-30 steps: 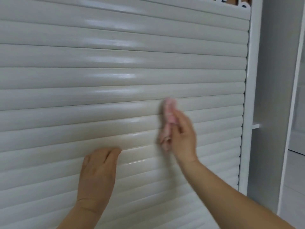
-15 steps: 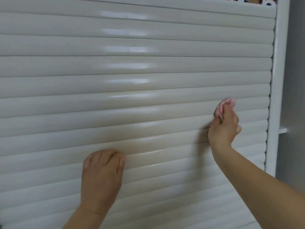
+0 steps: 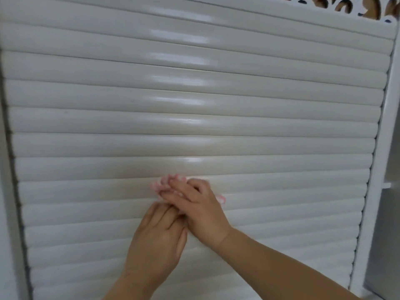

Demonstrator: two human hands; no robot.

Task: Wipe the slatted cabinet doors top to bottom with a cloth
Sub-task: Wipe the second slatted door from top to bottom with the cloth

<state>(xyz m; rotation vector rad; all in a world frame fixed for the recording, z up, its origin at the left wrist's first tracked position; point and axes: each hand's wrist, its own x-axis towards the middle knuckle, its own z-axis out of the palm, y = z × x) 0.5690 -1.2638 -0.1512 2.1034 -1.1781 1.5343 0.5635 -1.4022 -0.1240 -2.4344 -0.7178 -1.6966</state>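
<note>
Glossy cream slatted cabinet door across nearly whole frame, horizontal slats, glare streaks down upper centre. White frame post along right edge; carved fretwork trim at upper right corner.

Right hand at lower centre, arm entering from lower right, fingers curled over pink-and-white cloth, pressing it against slat. Cloth bunched under fingertips, showing left of and above them, small corner poking out right of knuckles.

Left hand just below, lower centre, flat on slats, fingers straight, tips tucked beneath right hand, touching it.
</note>
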